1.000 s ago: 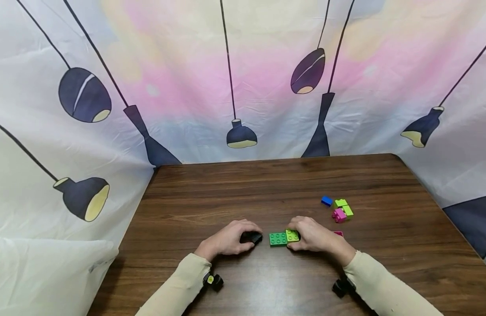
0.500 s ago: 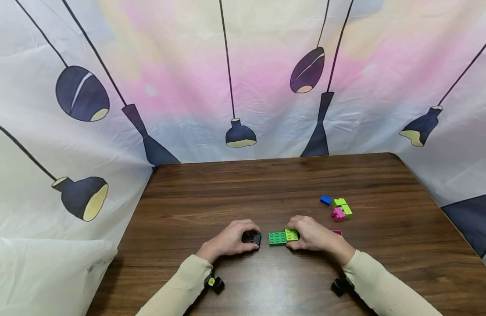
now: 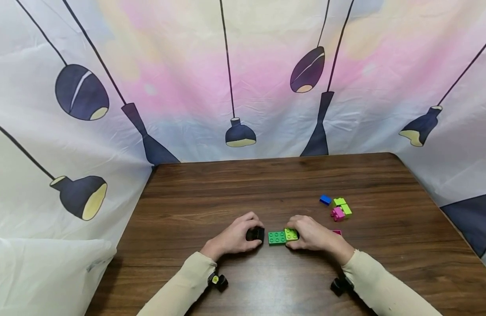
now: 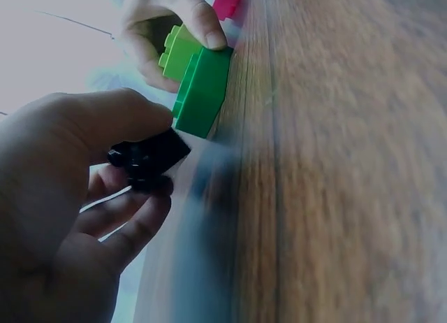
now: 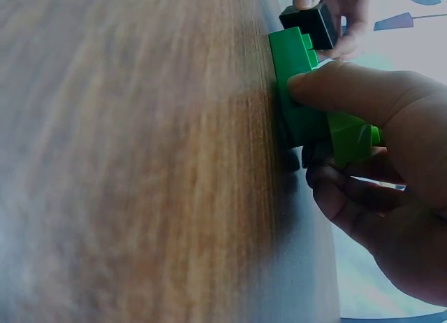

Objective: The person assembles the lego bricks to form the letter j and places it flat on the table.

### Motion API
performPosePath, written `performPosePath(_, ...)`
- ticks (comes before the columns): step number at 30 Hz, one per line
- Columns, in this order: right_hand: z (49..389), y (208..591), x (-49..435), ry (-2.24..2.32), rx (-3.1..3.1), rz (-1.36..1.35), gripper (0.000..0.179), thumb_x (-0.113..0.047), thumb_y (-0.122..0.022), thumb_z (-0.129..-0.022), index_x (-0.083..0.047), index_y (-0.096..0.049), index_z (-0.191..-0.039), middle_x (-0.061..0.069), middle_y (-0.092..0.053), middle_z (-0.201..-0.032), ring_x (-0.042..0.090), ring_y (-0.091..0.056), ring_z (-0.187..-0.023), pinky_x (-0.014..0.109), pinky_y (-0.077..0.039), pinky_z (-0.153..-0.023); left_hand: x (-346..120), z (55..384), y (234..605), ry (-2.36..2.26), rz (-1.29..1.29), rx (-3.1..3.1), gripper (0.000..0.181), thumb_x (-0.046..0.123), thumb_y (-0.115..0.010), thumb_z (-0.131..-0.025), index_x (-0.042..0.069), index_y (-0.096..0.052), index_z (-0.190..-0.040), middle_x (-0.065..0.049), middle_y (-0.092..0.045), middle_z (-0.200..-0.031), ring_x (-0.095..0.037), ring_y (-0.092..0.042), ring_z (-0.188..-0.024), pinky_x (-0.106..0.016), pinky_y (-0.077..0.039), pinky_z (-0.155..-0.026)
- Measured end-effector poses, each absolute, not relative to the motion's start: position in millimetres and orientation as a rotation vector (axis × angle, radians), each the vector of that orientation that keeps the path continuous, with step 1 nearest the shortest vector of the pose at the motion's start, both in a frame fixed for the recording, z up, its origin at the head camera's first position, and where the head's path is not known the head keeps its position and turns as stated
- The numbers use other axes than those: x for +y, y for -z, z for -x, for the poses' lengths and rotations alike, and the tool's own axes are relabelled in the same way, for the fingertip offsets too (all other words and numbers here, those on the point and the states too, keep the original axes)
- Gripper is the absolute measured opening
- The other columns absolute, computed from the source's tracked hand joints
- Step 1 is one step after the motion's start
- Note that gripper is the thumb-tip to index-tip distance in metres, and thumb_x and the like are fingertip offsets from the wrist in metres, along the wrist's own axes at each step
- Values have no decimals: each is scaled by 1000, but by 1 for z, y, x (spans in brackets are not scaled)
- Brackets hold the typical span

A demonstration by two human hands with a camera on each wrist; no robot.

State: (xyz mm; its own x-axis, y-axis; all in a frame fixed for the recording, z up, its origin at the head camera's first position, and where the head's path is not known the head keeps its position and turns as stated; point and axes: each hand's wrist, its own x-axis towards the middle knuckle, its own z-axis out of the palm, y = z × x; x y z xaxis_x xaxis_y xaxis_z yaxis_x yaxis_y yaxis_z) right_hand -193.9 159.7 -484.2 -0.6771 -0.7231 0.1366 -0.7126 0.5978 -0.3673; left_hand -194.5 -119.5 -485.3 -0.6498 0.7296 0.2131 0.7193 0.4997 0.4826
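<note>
Your left hand (image 3: 236, 237) pinches one black brick (image 3: 260, 234), now scooted up closer beside the one green-and-lime stack (image 3: 277, 238) your right hand (image 3: 313, 235) still grips. Off right: one blue brick (image 3: 325, 200), two lime bricks (image 3: 346, 210), two pink bricks (image 3: 337, 214).

Saw a long, bright-green plastic brick (image 3: 276, 238) lying level on the brown wood-grain table (image 3: 227, 188), six studs bare on top. Found a lime-green, four-studded plastic brick (image 3: 291, 234) stacked on its right end, studs up, held by the right hand (image 3: 312, 235). Noted a small, glossy black plastic brick (image 4: 159, 154) with round studs, pinched in the left hand (image 3: 236, 235), tilted, just left of the green end, a narrow gap between.
</note>
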Motion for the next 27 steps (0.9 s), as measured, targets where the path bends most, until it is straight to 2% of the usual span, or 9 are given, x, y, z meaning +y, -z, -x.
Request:
performPosePath(9, 196, 484, 159, 636, 2779, 1295, 32, -33, -79, -79, -10, -70, -100, -7, -60, -87, 4, -51, -78, 24, -47, -68, -113, 195, 481, -852, -1300, 2707, 37, 22, -72, -87, 9, -66, -120, 1, -57, -111, -11, -55, -95, -24, -50, -81)
performPosePath(15, 196, 483, 159, 628, 2776, 1257, 33, -34, -79, -80, -10, -70, -101, -7, -61, -89, 5, -53, -80, 25, -47, -70, -110, 197, 478, -826, -1267, 2736, 41, 24, -73, -87, 7, -64, -123, -1, -62, -114, -13, -57, -104, -30, -50, -88)
performPosePath(19, 198, 484, 158, 620, 2790, 1262, 33, -34, -79, -79, -11, -70, -101, -7, -61, -89, 5, -54, -80, 25, -48, -71, -109, 197, 477, -817, -1252, 2753, 40, 25, -74, -86, 6, -65, -121, -4, -64, -114, -16, -59, -106, -34, -51, -88)
performPosePath(27, 200, 485, 158, 624, 2796, 1296, 31, -33, -79, -80, -10, -70, -99, -5, -63, -90, 7, -55, -81, 26, -48, -69, -109, 198, 479, -824, -1241, 2778, 39, 26, -74, -87, 7, -66, -120, -1, -63, -111, -14, -59, -102, -31, -51, -85)
